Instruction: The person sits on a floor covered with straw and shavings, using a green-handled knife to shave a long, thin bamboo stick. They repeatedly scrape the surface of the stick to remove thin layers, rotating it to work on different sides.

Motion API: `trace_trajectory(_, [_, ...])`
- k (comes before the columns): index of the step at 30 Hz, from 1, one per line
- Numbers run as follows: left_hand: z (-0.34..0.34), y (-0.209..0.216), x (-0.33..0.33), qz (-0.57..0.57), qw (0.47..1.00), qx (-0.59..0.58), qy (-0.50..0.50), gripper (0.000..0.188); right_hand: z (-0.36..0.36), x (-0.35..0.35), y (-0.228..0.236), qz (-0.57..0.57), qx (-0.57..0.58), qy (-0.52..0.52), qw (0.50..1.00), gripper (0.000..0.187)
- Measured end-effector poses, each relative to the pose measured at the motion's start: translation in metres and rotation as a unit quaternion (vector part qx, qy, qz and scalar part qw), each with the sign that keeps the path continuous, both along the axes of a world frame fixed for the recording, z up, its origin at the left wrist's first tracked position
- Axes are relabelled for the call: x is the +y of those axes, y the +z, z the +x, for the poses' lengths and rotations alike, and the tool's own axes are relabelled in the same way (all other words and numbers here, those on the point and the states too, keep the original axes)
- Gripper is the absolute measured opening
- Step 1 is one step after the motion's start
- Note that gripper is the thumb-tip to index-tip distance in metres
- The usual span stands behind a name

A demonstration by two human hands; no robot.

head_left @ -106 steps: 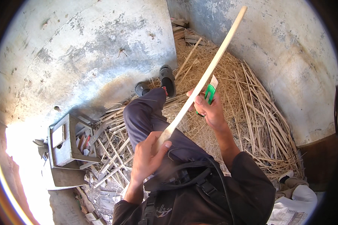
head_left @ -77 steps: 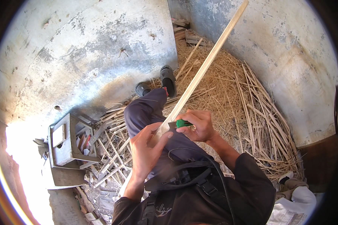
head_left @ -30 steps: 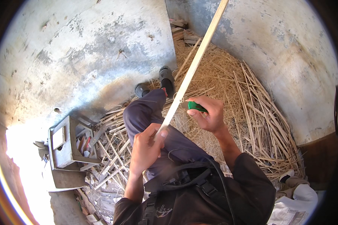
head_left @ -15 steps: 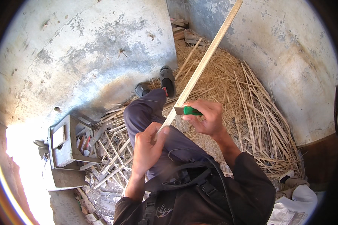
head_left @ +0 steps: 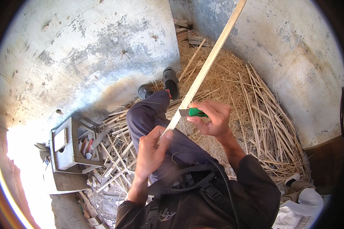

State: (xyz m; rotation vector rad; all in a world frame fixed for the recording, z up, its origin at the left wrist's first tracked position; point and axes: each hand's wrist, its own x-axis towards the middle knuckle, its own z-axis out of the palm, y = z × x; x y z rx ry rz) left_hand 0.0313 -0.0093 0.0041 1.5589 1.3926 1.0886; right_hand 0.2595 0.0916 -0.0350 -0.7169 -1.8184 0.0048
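A long, pale wooden strip (head_left: 204, 68), perhaps split bamboo, slants from my lap up past the top of the view. Its lower end is pinched between the thumb and fingers of my left hand (head_left: 152, 149). My right hand (head_left: 214, 117) grips a green-handled knife (head_left: 197, 112) with a short, wide blade. That blade lies across the strip, touching its edge a little above my left hand. A thin curled shaving shows beside the strip near my right fingers. The palm side of my left hand is hidden.
Straw-like shavings (head_left: 214, 86) cover the floor ahead. Many loose strips (head_left: 269, 129) lie along the right wall, with more (head_left: 116, 160) by my leg. A worn wooden stool (head_left: 70, 147) lies at the left. Pale walls (head_left: 114, 45) rise close around, and a white sack (head_left: 300, 212) sits at lower right.
Hardly anything differs. My right hand with the knife has shifted very slightly to the right, and the strip's tilt has altered a touch. My left hand keeps its place.
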Motion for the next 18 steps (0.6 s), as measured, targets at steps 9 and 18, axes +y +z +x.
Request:
trace_trajectory(9, [-0.006,-0.001,-0.001,-0.023,1.0,0.008,-0.008,0.024,0.003,0.001,0.004,0.022,-0.008,-0.014,1.0,0.036])
trace_trajectory(18, [-0.009,0.001,-0.006,-0.023,0.999,0.042,0.007,0.025,0.007,0.009,0.001,0.01,0.004,-0.009,1.0,0.036])
